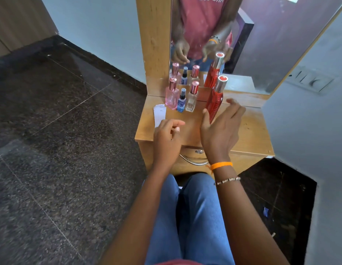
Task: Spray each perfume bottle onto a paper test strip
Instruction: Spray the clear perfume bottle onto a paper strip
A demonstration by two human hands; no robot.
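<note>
I had my right hand spread wide, fingers straight, holding nothing, its thumb just beside the tall red bottle so I could close round it. The other 3 bottles, pink, blue and clear, stood in a row just left of that hand. My left hand was loosely curled and seemingly empty beside the paper strips, ready to lift 1

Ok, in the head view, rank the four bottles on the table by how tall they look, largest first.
1. red bottle, clearly tallest.
2. pink bottle.
3. clear bottle, close to the pink one, so that pair is unsure.
4. blue bottle, smallest.
</note>
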